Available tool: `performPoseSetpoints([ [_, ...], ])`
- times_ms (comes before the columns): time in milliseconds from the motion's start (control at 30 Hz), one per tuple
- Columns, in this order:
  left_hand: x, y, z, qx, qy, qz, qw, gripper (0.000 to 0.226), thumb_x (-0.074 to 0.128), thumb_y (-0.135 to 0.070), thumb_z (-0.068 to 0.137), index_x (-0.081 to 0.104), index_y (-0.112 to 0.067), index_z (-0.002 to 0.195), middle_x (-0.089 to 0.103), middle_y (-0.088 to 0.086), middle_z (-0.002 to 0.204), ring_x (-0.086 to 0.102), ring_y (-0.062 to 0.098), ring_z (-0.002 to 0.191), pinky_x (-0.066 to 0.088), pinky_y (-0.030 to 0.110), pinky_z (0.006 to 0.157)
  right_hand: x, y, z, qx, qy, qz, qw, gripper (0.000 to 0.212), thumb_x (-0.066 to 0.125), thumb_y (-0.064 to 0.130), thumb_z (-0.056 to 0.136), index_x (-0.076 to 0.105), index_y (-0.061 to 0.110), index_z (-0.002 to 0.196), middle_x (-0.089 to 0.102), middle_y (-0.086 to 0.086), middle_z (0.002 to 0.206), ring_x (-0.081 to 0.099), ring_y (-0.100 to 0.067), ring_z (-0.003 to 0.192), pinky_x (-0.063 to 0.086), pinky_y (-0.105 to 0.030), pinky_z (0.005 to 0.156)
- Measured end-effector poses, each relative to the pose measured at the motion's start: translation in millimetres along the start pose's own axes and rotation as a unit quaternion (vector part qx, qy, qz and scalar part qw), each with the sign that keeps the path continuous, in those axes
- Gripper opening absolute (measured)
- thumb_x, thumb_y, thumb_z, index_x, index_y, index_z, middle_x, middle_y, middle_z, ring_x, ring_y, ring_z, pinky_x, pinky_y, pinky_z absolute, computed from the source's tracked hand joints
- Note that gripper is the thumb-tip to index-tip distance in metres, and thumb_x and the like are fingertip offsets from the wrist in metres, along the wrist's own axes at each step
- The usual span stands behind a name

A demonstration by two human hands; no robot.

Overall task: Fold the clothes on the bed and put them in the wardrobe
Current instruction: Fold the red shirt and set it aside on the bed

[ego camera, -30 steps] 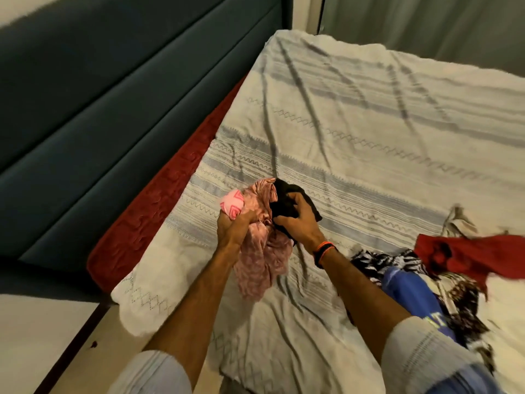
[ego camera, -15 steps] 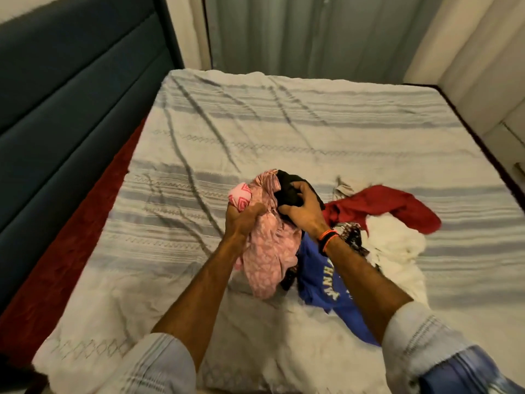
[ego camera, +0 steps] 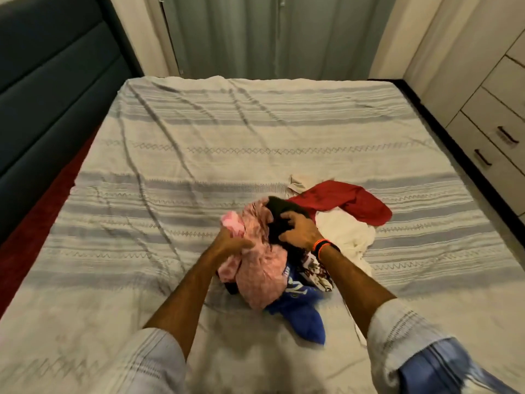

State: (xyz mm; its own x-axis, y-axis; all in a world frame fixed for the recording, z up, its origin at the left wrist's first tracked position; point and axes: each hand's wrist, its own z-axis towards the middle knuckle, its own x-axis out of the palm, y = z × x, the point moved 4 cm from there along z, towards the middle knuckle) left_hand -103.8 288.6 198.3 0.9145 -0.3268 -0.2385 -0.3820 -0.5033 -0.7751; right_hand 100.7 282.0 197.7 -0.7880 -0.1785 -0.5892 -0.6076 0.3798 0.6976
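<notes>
My left hand (ego camera: 230, 242) grips a crumpled pink patterned garment (ego camera: 262, 273) that hangs over the pile. My right hand (ego camera: 299, 233), with an orange and black band at the wrist, clutches a black garment (ego camera: 279, 210) beside the pink one. Under both lie a blue shirt with white lettering (ego camera: 302, 312), a black-and-white patterned cloth (ego camera: 316, 273), a white garment (ego camera: 345, 237) and a red garment (ego camera: 345, 201). All rest on the striped bedspread (ego camera: 199, 155).
A dark teal padded headboard (ego camera: 51, 89) runs along the left, with a red cover (ego camera: 34, 231) at the bed's edge. Grey curtains (ego camera: 255, 35) hang beyond the bed. White drawers with dark handles (ego camera: 495, 132) stand at the right.
My view has swung to the right and up, so the whole bed and the drawers now show. Both hands carried the pink and black garments over onto the clothes pile.
</notes>
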Motion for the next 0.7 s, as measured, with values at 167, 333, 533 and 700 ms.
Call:
performPoseSetpoints([
  [167,64.4,22.9,-1.2,-0.077,-0.019,0.075,0.994,0.059,0.073,-0.003,0.082,0.046,0.002,0.135,0.047,0.012,0.142,0.05,0.024,0.112,0.053,0.021,0.074,-34.9,-79.8,6.5,0.039,0.051,-0.022,0.998,0.049,0.069,0.011,0.083,0.055,0.01,0.13,0.065,-0.008,0.117,0.061,-0.025,0.109,0.044,-0.024,0.083],
  [333,112.5,11.6,18.5,-0.081,-0.039,0.034,0.995,0.035,0.065,0.009,0.086,0.051,0.0,0.117,0.062,0.008,0.113,0.058,0.017,0.094,0.047,0.008,0.053,-66.5,-122.2,25.5,0.042,0.062,-0.029,0.997,0.046,0.07,0.011,0.081,0.056,0.01,0.125,0.07,-0.007,0.11,0.063,-0.019,0.097,0.044,-0.023,0.078],
  [533,143.6,-14.3,76.7,-0.059,-0.049,0.098,0.992,0.059,0.077,-0.012,0.081,0.05,-0.01,0.133,0.054,0.008,0.128,0.056,0.024,0.115,0.054,0.039,0.093,-95.0,-154.9,65.8,0.056,0.05,-0.013,0.997,0.047,0.067,0.011,0.079,0.056,0.01,0.125,0.069,-0.006,0.105,0.062,-0.02,0.089,0.043,-0.023,0.072],
  [700,163.6,-42.2,138.5,0.005,-0.043,0.166,0.985,0.056,0.075,-0.012,0.081,0.051,-0.008,0.132,0.056,0.009,0.133,0.057,0.02,0.116,0.05,0.027,0.09,-107.1,-171.3,120.6,0.069,0.031,-0.008,0.997,0.047,0.068,0.01,0.079,0.055,0.01,0.124,0.068,-0.01,0.11,0.063,-0.024,0.095,0.045,-0.026,0.077],
])
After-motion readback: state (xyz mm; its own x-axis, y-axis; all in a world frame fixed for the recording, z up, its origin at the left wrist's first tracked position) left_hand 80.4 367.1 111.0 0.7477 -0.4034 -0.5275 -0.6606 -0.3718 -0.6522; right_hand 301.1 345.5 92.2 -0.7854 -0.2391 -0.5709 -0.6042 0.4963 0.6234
